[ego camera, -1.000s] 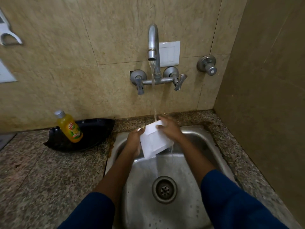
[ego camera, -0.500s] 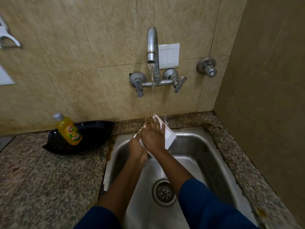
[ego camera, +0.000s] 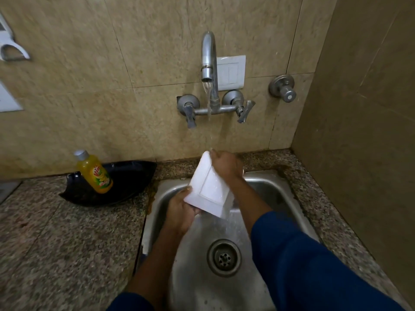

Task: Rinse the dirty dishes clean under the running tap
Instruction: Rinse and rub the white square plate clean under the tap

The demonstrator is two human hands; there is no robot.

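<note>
One white square plate (ego camera: 210, 189) is held tilted over the steel sink (ego camera: 283, 187), under the stream (ego camera: 209, 104) from the wall tap (ego camera: 208, 57). The water strikes near the plate's top edge and spills off its lower corner into the basin, near the round drain (ego camera: 224, 257).

Both hands are clamped on the plate. The left hand (ego camera: 182, 209) grips its lower-left corner from beneath. The right hand (ego camera: 225, 164) lies over the upper right edge with its fingers folded round the rim.

To the left of the sink one black, leaf-shaped dish (ego camera: 132, 182) sits on the speckled stone surface (ego camera: 67, 239), against the wall. One yellow bottle (ego camera: 95, 173) with a grey cap leans in it.

The wall is beige tile, and a second tiled wall closes the corner on the right. The tap has one spout and two lever handles (ego camera: 189, 111). One white switch plate (ego camera: 233, 72) sits behind the spout, and one separate round valve (ego camera: 283, 87) is mounted further right. A white holder (ego camera: 11, 50) hangs at the far left edge.
</note>
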